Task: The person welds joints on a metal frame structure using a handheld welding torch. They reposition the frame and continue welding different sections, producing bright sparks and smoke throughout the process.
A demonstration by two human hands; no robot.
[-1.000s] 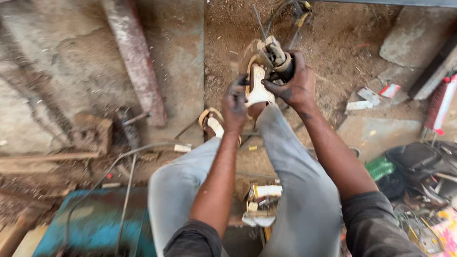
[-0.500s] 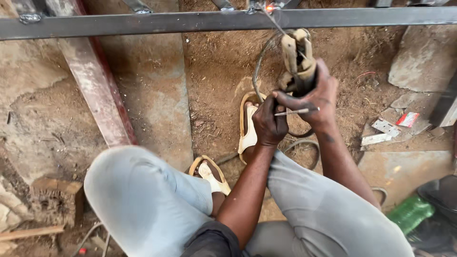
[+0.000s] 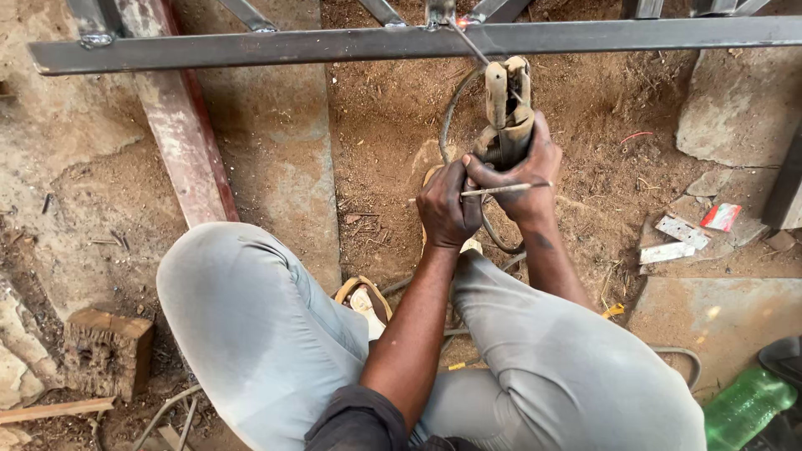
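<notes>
My right hand (image 3: 525,177) grips a worn welding electrode holder (image 3: 508,100) with its jaws pointing up. The thin electrode (image 3: 470,42) clamped in it slants up and left to a horizontal grey steel bar (image 3: 251,48). A small red glow shows where the tip meets the bar. My left hand (image 3: 447,207) is closed beside the right one, touching the base of the holder. A spare thin rod (image 3: 505,190) lies level across the fingers of both hands. My knees in grey trousers spread below, over the dirt ground.
A rusty reddish beam (image 3: 184,142) runs diagonally under the bar at left. A wood block (image 3: 109,351) sits at lower left and a green bottle (image 3: 743,409) at lower right. A sandal (image 3: 363,299) shows between my knees, paper scraps (image 3: 681,238) and a stone slab (image 3: 735,108) lie right, and a cable (image 3: 447,117) loops under the holder.
The view has tilted up, bringing the steel bar into sight. Both hands have lifted the holder toward it, and the electrode tip now rests at the bar with a glow.
</notes>
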